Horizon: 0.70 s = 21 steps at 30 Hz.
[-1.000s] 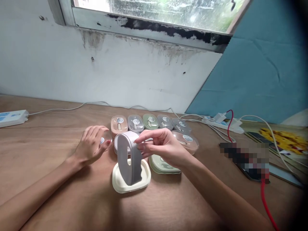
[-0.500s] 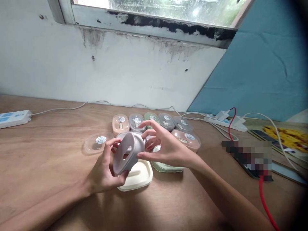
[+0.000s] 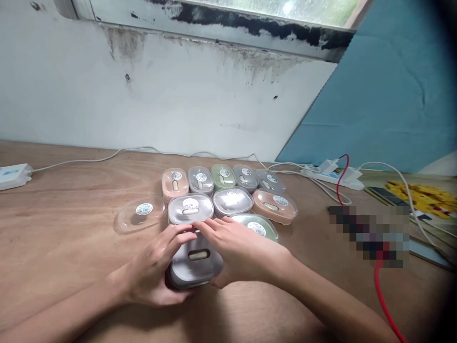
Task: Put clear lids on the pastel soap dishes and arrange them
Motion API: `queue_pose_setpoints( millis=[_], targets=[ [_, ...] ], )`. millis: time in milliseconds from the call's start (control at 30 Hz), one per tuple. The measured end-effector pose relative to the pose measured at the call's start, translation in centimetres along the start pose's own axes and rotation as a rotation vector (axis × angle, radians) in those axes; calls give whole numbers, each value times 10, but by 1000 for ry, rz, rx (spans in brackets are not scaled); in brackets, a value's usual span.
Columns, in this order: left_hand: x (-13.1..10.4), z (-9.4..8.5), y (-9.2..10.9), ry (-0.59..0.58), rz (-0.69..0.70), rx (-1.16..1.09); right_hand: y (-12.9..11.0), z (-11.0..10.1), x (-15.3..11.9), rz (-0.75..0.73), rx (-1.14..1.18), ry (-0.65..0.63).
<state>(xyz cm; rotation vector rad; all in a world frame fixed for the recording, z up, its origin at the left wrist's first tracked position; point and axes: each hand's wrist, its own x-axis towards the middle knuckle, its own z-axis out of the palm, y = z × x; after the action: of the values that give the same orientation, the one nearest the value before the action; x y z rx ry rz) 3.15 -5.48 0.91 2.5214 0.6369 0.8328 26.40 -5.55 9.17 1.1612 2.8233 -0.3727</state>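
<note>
A grey plastic box shell (image 3: 194, 269) with rounded corners sits low on the table in front of me, and a cream bar shows through the oval slot in its top. My left hand (image 3: 157, 267) is curled around its left side, thumb at the near edge. Closed over the right and far side is my right hand (image 3: 243, 252), its fingertips meeting the left ones at the back rim. The cream tray under the shell is hidden apart from that bar. Just behind stands a grey box (image 3: 191, 209) with a clear lid and round sticker.
A loose clear lid (image 3: 141, 214) lies to the left. Several lidded boxes stand in rows behind, including a peach box (image 3: 274, 206) and a green box (image 3: 259, 226). Power strips (image 3: 333, 177) with cables and a red cable (image 3: 387, 305) are at the sides.
The grey shell, held tilted in the air before, has come down over the cream tray and is level. My right hand has moved from partly open to wrapped around the shell.
</note>
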Motion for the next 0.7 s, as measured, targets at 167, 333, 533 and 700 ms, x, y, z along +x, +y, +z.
queue_pose_setpoints(
  millis=[167,333,533,700],
  targets=[
    [-2,-6,-7,-93,18,67,-1,10,1,-33,-59,3],
    [-5,-10,-13,-85,51,144,5,20,7,-11,-20,5],
    [-8,-35,-40,-53,126,273,9,21,8,-24,-1,14],
    [-5,-72,-65,81,-41,690,10,23,4,29,-44,17]
  ],
)
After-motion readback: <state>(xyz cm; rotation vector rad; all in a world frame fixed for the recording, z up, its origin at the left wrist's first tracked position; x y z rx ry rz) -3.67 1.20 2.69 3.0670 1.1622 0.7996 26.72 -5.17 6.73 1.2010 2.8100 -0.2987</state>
